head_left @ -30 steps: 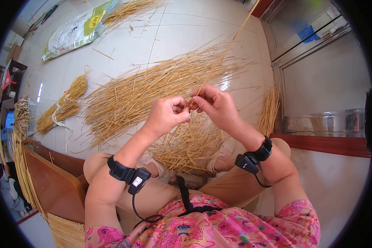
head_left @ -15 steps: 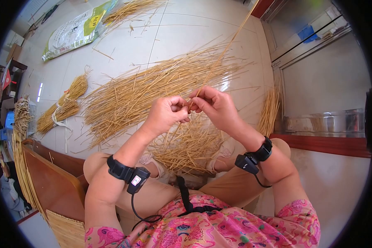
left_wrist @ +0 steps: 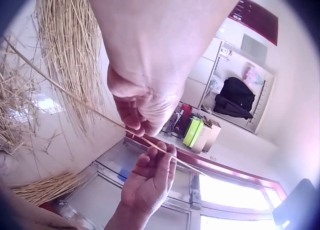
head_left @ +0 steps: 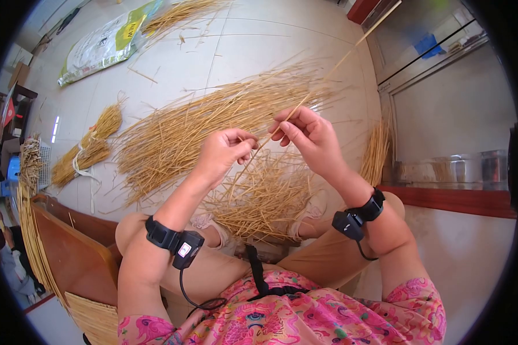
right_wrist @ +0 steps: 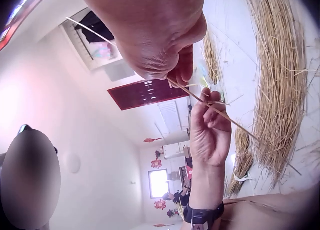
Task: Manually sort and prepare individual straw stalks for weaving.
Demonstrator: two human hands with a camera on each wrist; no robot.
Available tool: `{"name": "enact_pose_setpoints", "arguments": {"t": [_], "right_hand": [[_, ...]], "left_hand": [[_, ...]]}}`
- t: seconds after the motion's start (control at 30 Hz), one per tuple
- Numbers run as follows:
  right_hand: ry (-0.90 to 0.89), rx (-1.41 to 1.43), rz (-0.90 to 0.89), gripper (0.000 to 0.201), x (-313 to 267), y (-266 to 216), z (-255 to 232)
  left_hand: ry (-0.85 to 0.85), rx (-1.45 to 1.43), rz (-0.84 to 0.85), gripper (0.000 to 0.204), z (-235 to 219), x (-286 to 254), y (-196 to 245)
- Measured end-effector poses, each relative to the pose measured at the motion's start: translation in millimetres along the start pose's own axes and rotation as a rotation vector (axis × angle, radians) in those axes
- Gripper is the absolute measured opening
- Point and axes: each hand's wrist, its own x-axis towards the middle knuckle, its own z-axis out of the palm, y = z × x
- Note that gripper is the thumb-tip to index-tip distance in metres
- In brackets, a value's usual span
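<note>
A long, thin straw stalk (head_left: 380, 22) slants between the two hands, one end rising to the upper right and the other down toward the floor. My right hand (head_left: 313, 141) pinches it between thumb and fingers partway along. Just below, my left hand (head_left: 221, 154) has its thumb and forefinger together at the stalk. A short, thin strip shows at the left fingertips in the right wrist view. Under the hands, a wide layer of loose straw (head_left: 190, 123) covers the floor, with a tangled heap of short pieces (head_left: 265, 207) between the feet.
A tied straw bundle (head_left: 92, 141) lies to the left, beyond a wooden box (head_left: 75, 247). Farther off is a printed sack (head_left: 101, 49). More straw (head_left: 377, 149) leans by the metal-framed glass door (head_left: 443, 109) on the right.
The hands have moved a little apart, the right one up and to the right. The stalk has swung with it, and its far tip now shows near the door.
</note>
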Motion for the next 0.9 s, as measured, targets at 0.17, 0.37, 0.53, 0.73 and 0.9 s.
{"name": "enact_pose_setpoints", "arguments": {"t": [0.17,0.37,0.53,0.73,0.9], "right_hand": [[-0.023,0.012,0.071,0.014,1.3,8.7,0.1],[-0.039,-0.106,0.149,0.013,0.0,8.9,5.6],[-0.047,-0.149,0.129,0.013,-2.9,7.9,9.5],[-0.054,-0.169,0.142,0.013,-4.1,9.2,9.5],[-0.058,-0.177,0.087,0.013,-4.5,7.0,11.4]], "left_hand": [[-0.132,-0.005,-0.010,0.013,5.5,-5.3,5.4],[-0.154,0.031,0.022,0.010,8.3,-5.9,2.2],[-0.156,0.099,0.019,0.009,10.3,-8.8,4.1],[-0.155,0.108,0.017,0.010,9.4,-7.4,-1.5],[-0.128,0.018,0.011,0.009,7.1,-4.3,-4.6]]}}
